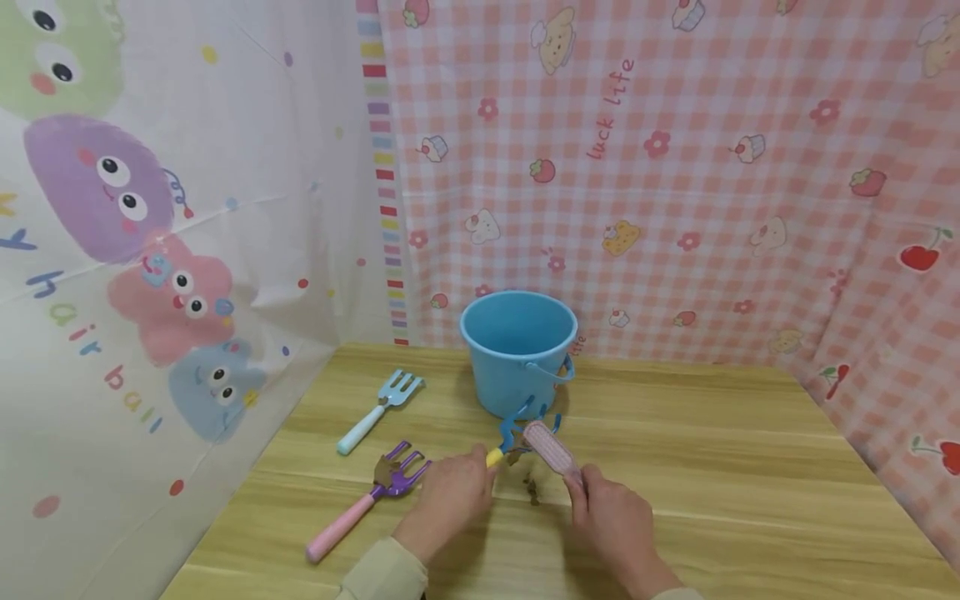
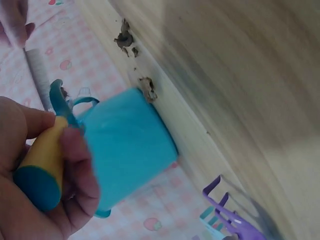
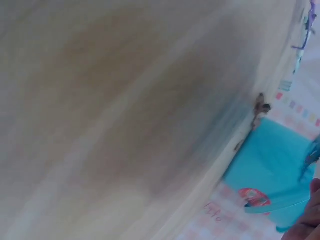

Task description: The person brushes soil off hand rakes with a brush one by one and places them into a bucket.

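My left hand grips a small hand rake by its yellow handle, which ends in a blue cap. The rake's curved blue tines point away from me, in front of the bucket. In my right hand is a brush with a pale pinkish head, its bristle end up against the rake's tines. Brown clumps of dirt lie on the table beneath the two tools. At the right wrist view's lower right edge, only part of a hand shows.
A blue bucket with a handle stands just beyond the tools. To the left lie a purple fork with a pink handle and brown dirt on it, and a light blue fork. Patterned cloths hang behind the wooden table.
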Demonstrator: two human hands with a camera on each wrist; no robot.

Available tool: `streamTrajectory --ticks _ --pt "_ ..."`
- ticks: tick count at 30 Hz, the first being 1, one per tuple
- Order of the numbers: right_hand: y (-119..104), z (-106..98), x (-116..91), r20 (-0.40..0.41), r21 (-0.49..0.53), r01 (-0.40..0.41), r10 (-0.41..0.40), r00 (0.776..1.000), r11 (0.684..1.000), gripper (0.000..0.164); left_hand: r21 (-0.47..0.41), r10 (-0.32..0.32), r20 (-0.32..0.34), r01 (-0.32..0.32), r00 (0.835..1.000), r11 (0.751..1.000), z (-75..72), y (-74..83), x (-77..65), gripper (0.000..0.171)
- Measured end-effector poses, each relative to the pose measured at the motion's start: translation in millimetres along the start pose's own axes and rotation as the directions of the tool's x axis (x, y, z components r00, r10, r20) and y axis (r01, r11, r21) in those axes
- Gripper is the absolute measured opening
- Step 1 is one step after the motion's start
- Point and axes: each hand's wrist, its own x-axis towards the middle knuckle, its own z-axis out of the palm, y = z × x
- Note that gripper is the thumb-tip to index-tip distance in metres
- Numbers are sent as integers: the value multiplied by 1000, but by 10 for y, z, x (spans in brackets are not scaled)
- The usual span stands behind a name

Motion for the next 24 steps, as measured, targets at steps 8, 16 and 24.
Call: streamTrajectory --ticks 8,16,24 --pt "42 -10 -17 92 -28 -121 123 988 992 27 -14 -6 -15 6 1000 1000 4 31 -25 25" --pt "61 -39 -8 146 -45 -172 176 974 984 26 -26 4 -66 -5 998 1000 56 1 -57 26" --pt "65 -59 -11 89 -89 -146 154 984 985 32 1 9 -85 -9 996 1000 59 6 -69 25"
